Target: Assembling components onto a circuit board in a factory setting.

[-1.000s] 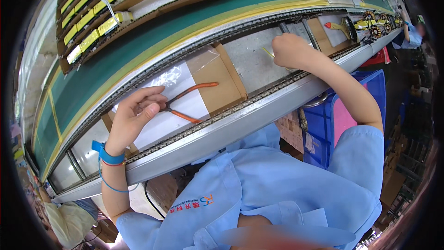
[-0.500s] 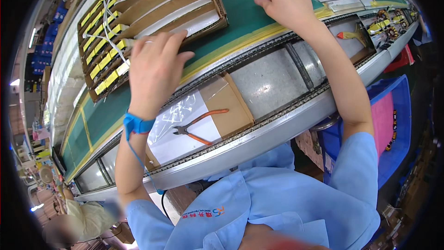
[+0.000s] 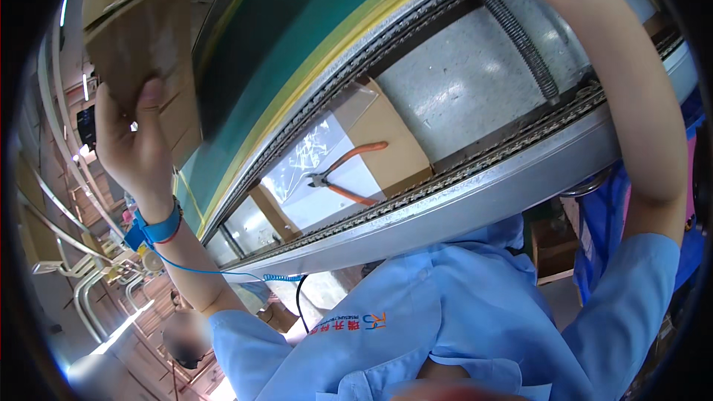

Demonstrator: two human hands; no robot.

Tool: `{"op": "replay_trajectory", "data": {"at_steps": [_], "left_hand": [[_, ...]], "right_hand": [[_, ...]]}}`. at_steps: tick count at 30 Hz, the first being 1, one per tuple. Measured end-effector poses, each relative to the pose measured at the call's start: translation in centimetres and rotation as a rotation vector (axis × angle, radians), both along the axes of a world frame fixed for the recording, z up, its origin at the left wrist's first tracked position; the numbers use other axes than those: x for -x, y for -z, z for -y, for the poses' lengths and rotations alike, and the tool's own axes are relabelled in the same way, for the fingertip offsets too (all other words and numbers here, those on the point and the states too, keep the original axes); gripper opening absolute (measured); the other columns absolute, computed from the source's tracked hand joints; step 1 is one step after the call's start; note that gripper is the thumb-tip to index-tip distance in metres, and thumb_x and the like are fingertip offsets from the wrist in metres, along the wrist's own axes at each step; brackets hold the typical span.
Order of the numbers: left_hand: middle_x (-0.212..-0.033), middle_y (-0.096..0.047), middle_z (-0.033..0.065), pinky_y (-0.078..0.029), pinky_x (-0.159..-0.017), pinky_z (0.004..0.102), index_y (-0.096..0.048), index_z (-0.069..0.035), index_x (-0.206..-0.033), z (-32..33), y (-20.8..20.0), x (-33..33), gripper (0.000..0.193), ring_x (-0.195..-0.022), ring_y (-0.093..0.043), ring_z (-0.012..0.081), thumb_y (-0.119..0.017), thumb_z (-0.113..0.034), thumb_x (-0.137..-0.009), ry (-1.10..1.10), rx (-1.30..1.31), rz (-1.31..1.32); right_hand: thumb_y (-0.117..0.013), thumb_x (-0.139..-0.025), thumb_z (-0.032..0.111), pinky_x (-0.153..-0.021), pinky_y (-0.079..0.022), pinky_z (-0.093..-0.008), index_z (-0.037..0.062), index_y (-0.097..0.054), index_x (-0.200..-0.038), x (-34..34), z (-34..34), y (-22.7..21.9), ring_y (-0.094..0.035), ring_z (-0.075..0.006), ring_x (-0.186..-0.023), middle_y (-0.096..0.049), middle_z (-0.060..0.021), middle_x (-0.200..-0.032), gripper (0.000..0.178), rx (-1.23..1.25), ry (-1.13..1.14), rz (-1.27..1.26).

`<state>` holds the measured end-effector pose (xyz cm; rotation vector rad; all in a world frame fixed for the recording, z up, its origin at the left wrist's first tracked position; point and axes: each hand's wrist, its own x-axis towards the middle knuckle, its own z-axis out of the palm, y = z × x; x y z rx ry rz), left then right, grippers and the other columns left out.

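Observation:
At the upper left, my left hand (image 3: 141,145) grips the end of a brown cardboard box (image 3: 152,41), its thumb pressed on the outer wall. The box is raised and tilted, and its contents are hidden from this side. A blue wrist strap (image 3: 160,229) with a coiled cord circles my left wrist. My right forearm (image 3: 646,96) reaches up past the top edge, so the right hand is out of the picture. Between the arms, side cutters (image 3: 319,178) with orange handles lie apart from both hands, jaws to the left, on a white sheet over cardboard (image 3: 394,137).
A green work surface (image 3: 297,37) with yellow tape edging runs diagonally behind a chain track (image 3: 327,93). Nearer me are a second chain (image 3: 416,191) and a metal rail (image 3: 475,200). A spring-like coil (image 3: 520,44) crosses the metal bed. A blue bin (image 3: 598,215) stands at right.
My left hand has moved left and now holds the cardboard box up off the green surface. My right hand has gone beyond the top edge. The whole view has shifted.

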<state>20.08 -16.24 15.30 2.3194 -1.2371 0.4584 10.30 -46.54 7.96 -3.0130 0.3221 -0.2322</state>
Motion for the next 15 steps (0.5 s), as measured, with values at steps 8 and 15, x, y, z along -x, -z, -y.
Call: {"op": "replay_trajectory", "data": {"at_steps": [8, 15], "left_hand": [[-0.085, -0.066, 0.0109, -0.049, -0.068, 0.0264, -0.059, -0.001, -0.106, -0.7, 0.2, 1.5, 0.021, -0.075, -0.064, 0.0149, -0.066, -0.005, -0.086, -0.071, -0.178, 0.068], [-0.087, -0.063, 0.0143, -0.049, -0.062, 0.0393, -0.058, -0.005, -0.096, 0.8, 3.3, 2.3, 0.016, -0.076, -0.062, 0.0341, -0.066, -0.007, -0.082, -0.034, -0.341, 0.240]], "right_hand": [[-0.058, -0.077, 0.010, -0.075, -0.053, -0.0423, -0.0007, -0.067, -0.083, -1.1, -0.1, 1.0, -0.066, -0.0336, -0.087, -0.068, -0.0195, -0.087, 0.015, -0.014, -0.102, 0.110], [-0.061, -0.071, 0.013, -0.071, -0.052, -0.0415, 0.0059, -0.067, -0.078, 0.4, 2.6, -0.7, -0.066, -0.0323, -0.084, -0.067, -0.0157, -0.082, 0.012, -0.071, 0.007, 0.017]]}}
